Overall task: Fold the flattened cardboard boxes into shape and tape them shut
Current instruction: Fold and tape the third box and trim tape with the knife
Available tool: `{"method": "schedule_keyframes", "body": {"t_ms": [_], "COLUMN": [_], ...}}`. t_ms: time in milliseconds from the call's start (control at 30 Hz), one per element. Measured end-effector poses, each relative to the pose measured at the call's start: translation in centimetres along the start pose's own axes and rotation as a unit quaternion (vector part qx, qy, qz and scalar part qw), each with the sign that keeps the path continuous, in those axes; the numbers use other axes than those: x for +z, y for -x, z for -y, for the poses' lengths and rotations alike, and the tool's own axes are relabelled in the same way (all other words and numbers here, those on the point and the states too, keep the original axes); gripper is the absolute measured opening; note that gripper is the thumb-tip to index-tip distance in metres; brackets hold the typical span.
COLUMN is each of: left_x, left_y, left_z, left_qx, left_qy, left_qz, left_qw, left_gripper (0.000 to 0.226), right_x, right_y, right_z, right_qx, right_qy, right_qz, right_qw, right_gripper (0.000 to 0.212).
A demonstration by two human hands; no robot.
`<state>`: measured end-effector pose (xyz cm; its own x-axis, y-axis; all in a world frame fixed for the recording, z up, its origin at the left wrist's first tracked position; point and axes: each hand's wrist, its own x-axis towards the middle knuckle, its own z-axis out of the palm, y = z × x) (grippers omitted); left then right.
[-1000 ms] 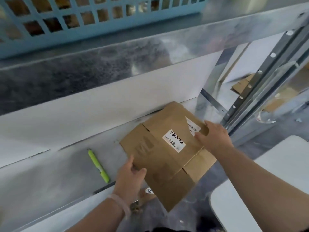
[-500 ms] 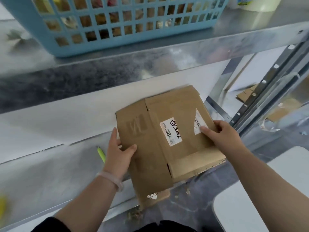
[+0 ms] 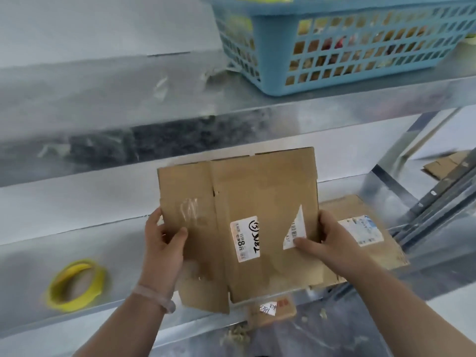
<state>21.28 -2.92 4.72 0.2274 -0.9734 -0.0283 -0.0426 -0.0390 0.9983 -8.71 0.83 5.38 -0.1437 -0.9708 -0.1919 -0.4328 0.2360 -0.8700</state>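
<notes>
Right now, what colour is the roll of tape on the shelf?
Yellow. The roll of tape lies flat on the metal shelf, left of the hands; the head view shows it, slightly blurred.

We have raised the flattened box (image 3: 257,197) from the shelf (image 3: 38,253), where it lay slanted, and turned it square to us. Our left hand (image 3: 164,243) has gone from its near corner to its left edge, thumb on the face. Our right hand (image 3: 332,243) has gone from lying flat on top to gripping the right edge. Our view has swung left: a yellow tape roll (image 3: 77,284) now shows near left, and another cardboard piece (image 3: 342,204) shows on the right.
</notes>
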Motion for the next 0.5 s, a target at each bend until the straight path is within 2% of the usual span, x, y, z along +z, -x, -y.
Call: {"method": "schedule_keyframes", "body": {"t_ms": [100, 167, 200, 267, 300, 433, 500], "left_x": [-4.6, -7.4, -8.6, -10.9, -12.0, -16.1, -17.5], "left_y": [-0.2, -0.6, -0.8, -1.1, -1.3, -3.2, -3.9], "left_z": [-0.7, -1.0, -1.4, -1.9, -2.2, -1.4, -0.6], "left_qx": [0.035, 0.042, 0.048, 0.065, 0.075, 0.056, 0.059], "left_qy": [0.015, 0.036, 0.045, 0.053, 0.052, 0.0, -0.04], "left_qz": [-0.038, -0.036, -0.031, -0.007, 0.005, 0.047, 0.028], "left_qw": [0.999, 0.998, 0.997, 0.996, 0.996, 0.997, 0.997], "left_gripper": [0.036, 0.025, 0.033, 0.07, 0.075, 0.061, 0.05], "right_x": [4.9, 8.4, 10.1, 13.0, 14.3, 17.4, 18.2], "right_y": [0.5, 0.8, 0.9, 1.1, 1.1, 1.3, 1.1], "right_z": [2.4, 4.1, 4.9, 6.2, 6.7, 8.5, 9.1], "right_qx": [-0.058, -0.083, -0.093, -0.11, -0.121, -0.15, -0.174], "right_qy": [0.041, 0.015, 0.006, 0.002, 0.004, -0.001, -0.013], "right_qz": [0.011, 0.045, 0.052, 0.045, 0.04, 0.024, 0.025], "right_qw": [0.997, 0.995, 0.994, 0.993, 0.992, 0.988, 0.984], "right_gripper": [0.042, 0.046, 0.05, 0.058, 0.062, 0.091, 0.094]}}
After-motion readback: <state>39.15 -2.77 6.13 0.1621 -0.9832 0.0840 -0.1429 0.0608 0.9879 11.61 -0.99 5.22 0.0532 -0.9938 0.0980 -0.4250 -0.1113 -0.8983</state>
